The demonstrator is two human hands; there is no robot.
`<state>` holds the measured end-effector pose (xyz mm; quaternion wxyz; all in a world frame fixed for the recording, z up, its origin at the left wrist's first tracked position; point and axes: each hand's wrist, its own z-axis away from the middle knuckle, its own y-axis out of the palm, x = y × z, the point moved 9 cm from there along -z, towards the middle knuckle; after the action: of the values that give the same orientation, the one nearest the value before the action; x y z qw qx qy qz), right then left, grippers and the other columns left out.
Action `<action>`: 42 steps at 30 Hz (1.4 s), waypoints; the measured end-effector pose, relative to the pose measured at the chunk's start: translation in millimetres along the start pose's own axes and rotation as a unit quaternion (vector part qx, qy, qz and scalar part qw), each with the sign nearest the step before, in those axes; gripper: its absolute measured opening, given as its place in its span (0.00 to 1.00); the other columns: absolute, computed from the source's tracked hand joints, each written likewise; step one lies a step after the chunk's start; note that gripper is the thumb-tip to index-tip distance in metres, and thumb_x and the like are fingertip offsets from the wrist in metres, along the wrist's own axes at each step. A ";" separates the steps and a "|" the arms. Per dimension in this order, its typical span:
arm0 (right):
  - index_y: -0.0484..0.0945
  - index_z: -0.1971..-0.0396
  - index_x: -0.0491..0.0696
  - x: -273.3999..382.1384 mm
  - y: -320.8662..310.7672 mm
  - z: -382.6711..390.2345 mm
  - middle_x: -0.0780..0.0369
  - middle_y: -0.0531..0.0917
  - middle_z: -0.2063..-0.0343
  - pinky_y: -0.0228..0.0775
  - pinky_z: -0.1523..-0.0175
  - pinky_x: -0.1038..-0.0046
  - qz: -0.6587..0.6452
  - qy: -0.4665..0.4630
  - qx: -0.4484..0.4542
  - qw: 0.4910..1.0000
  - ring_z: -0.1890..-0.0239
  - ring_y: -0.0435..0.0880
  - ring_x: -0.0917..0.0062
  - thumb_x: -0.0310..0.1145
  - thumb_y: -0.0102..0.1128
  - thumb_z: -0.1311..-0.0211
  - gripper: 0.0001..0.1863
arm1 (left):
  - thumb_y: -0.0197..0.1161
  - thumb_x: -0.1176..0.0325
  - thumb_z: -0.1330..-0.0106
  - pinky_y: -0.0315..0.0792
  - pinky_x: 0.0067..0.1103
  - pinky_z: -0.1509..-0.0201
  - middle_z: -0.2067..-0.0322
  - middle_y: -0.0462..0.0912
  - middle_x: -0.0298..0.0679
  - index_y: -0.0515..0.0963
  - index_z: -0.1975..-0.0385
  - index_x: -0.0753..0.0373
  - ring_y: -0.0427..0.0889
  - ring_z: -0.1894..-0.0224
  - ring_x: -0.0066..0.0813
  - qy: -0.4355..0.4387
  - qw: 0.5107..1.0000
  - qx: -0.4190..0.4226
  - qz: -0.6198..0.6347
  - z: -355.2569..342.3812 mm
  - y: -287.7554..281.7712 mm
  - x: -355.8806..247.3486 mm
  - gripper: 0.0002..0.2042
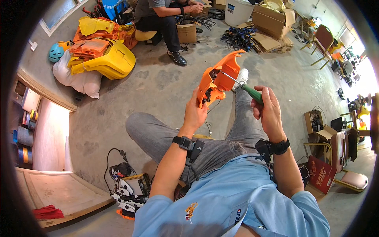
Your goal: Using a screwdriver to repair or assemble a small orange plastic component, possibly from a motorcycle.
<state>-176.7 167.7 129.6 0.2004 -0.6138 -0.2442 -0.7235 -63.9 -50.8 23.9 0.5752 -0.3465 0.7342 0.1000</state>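
Left fingers [194,103] gripping, orange shell [226,82] extending beyond

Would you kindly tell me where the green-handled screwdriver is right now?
In the head view, the green-handled screwdriver is right of centre, in the right hand, its shaft pointing left into the orange shell.

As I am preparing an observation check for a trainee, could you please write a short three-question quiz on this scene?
1. Multiple choice: What does the person's right hand hold?
A) A hammer
B) A green-handled screwdriver
C) A paintbrush

2. True or false: The left hand holds an orange shell, and the tool's shaft points toward that shell.

3. Fill in the blank: The straps worn on both of the person's wrists are ____ in colour.

Key: 1. B; 2. True; 3. black.
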 end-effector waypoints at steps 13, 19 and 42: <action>0.69 0.41 0.43 9.8 4.5 -1.3 0.59 0.79 0.56 0.71 0.59 0.77 0.037 -0.091 -0.048 0.994 0.63 0.77 0.82 0.35 0.55 0.26 0.19 | 0.57 0.81 0.32 0.78 0.24 0.75 0.61 0.81 0.42 0.63 0.39 0.62 0.88 0.67 0.33 -0.002 1.000 0.003 0.021 -0.4 0.7 -0.6 0.23; 0.69 0.42 0.43 4.1 -0.2 -3.4 0.60 0.79 0.56 0.70 0.59 0.78 0.061 -0.006 -0.016 0.998 0.63 0.76 0.83 0.35 0.57 0.27 0.19 | 0.57 0.85 0.39 0.78 0.38 0.58 0.57 0.83 0.57 0.60 0.32 0.59 0.85 0.59 0.57 0.006 1.000 -0.001 0.022 -1.8 0.4 -0.2 0.33; 0.72 0.44 0.43 8.3 0.1 -3.7 0.62 0.79 0.59 0.69 0.55 0.79 0.048 -0.143 -0.037 0.988 0.61 0.75 0.83 0.30 0.60 0.32 0.19 | 0.57 0.80 0.31 0.77 0.25 0.76 0.65 0.82 0.43 0.65 0.44 0.64 0.88 0.70 0.31 0.025 0.999 -0.023 -0.004 -0.8 -2.5 -3.3 0.18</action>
<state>-180.9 165.4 137.3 0.1748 -0.7291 -0.2140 -0.6261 -62.7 -51.8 27.8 0.5492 -0.3650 0.7442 0.1062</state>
